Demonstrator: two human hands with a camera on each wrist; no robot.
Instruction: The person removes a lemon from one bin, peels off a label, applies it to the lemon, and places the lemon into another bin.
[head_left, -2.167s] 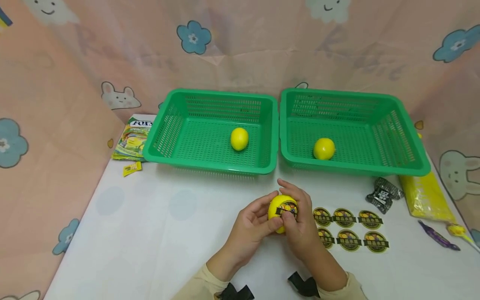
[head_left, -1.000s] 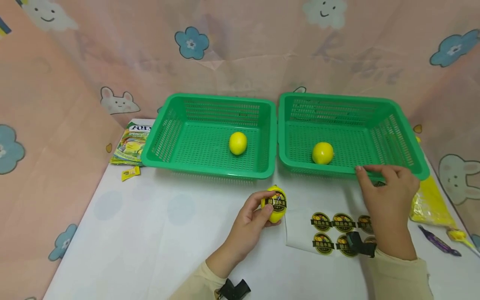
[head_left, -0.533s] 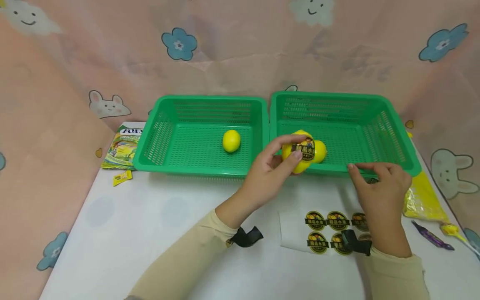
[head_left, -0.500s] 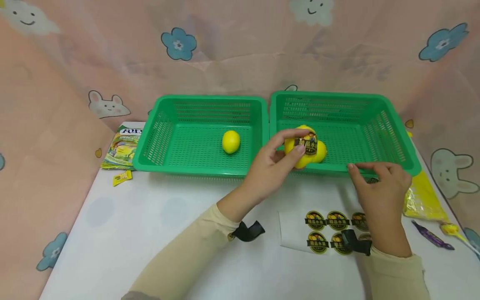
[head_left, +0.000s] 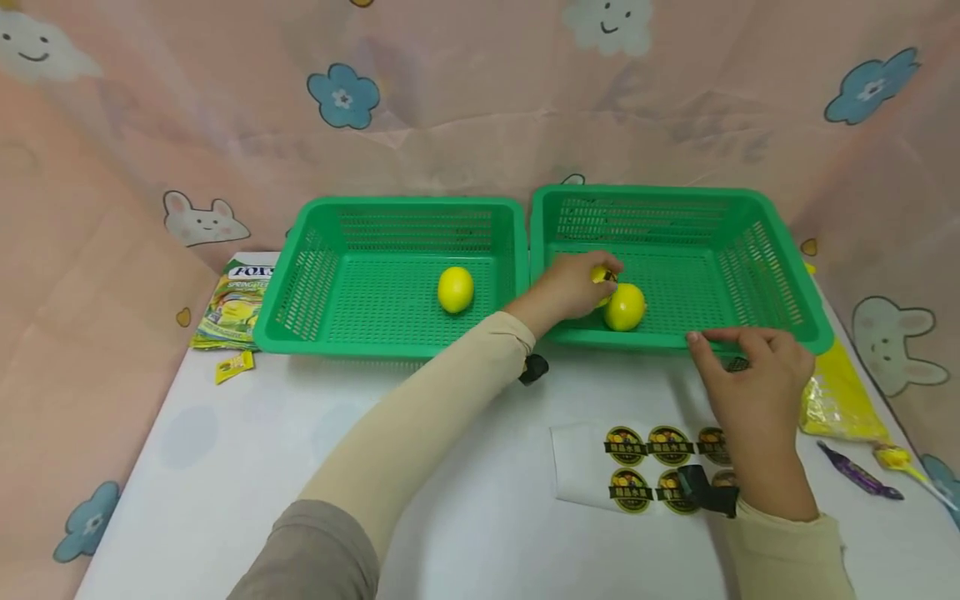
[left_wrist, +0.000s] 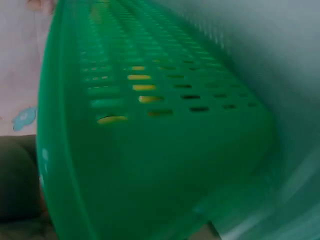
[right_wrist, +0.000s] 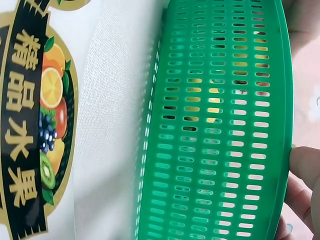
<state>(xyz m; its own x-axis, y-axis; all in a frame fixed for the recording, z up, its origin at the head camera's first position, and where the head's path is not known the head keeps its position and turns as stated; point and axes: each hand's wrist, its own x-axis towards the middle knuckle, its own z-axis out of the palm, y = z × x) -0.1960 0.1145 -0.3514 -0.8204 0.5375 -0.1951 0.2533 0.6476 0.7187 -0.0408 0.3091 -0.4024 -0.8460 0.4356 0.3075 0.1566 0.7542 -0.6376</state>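
In the head view my left hand (head_left: 573, 286) reaches into the right green basket (head_left: 675, 340) and grips a lemon (head_left: 602, 287) with a dark round sticker on it, partly hidden by the fingers. A plain lemon (head_left: 625, 307) sits right beside it in the same basket. At this basket's front rim, my right hand (head_left: 757, 392) pinches the edge between thumb and fingers; the right wrist view shows its fingertips (right_wrist: 304, 165) at the rim. Another plain lemon (head_left: 455, 290) lies in the left green basket (head_left: 375, 346). The left wrist view shows mostly a basket's slotted side (left_wrist: 150, 150).
A sheet of round fruit stickers (head_left: 581, 467) lies before the right basket, partly under the right wrist. Candy bags (head_left: 236, 304) and a small yellow candy (head_left: 235, 367) are at left. A yellow bag (head_left: 840, 396), purple candy (head_left: 858, 471) and lollipop (head_left: 892, 457) are at right.
My left hand has carried the stickered lemon from above the table into the right basket, beside the plain lemon. My right hand left that lemon and took the basket's front rim, where it stays.
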